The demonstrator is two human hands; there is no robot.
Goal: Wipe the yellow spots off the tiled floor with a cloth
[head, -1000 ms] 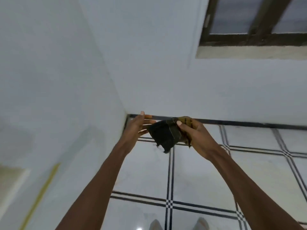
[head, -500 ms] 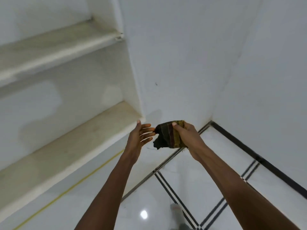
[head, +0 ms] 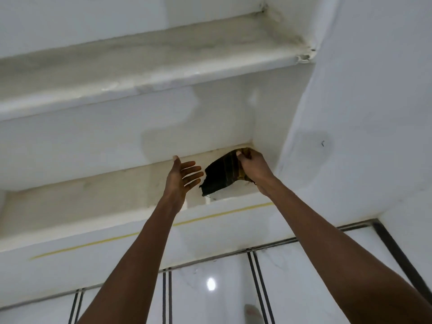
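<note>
A dark cloth (head: 222, 174) with olive and yellowish stripes hangs from my right hand (head: 253, 166), which grips its upper edge above the right end of the lower shelf (head: 93, 195). My left hand (head: 182, 177) is just left of the cloth, palm up with fingers spread, and does not touch it. The white tiled floor (head: 210, 300) with black double lines fills the bottom of the view. No yellow spots show on the tiles I can see.
Two white built-in shelves run across the wall, the upper shelf (head: 140, 66) stained. A thin yellow line (head: 152, 230) runs along the wall below the lower shelf. A wall corner (head: 292, 127) stands at right. A foot (head: 252, 312) shows at the bottom.
My view has swung left from the window wall and floor corner to the shelves. Both hands have reached over the lower shelf; my left hand has let go of the cloth and opened.
</note>
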